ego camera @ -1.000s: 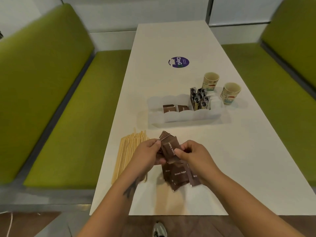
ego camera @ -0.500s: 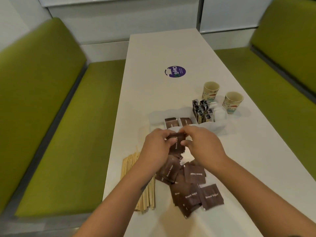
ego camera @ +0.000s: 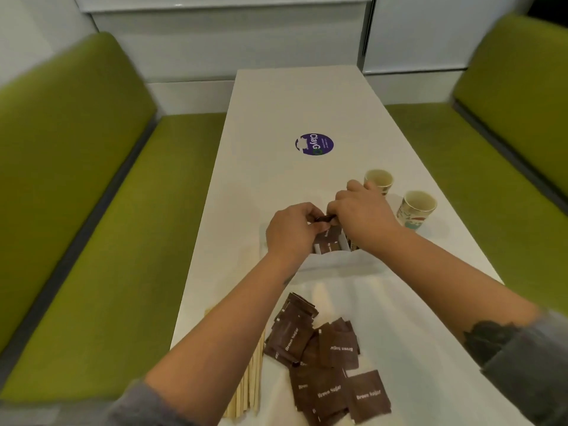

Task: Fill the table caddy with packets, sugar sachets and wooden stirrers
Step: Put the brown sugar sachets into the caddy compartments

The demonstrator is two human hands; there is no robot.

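Observation:
My left hand [ego camera: 290, 230] and my right hand [ego camera: 358, 210] reach over the white table caddy [ego camera: 332, 261] and together pinch a small stack of brown sugar sachets [ego camera: 322, 219] above its middle compartment. More brown sachets [ego camera: 327, 242] stand inside that compartment. My right wrist hides most of the right compartment. A loose pile of brown sugar sachets [ego camera: 329, 361] lies on the table near me. A bundle of wooden stirrers [ego camera: 249, 382] lies along the left table edge, partly under my left forearm.
Two paper cups [ego camera: 379, 179] [ego camera: 416, 209] stand right of the caddy. A round purple sticker [ego camera: 314, 144] sits further up the white table [ego camera: 295, 96]. Green bench seats [ego camera: 101, 241] flank the table on both sides.
Both hands carried the pinched sachets from the pile near me forward to above the caddy. The view tilted up and moved closer to the table.

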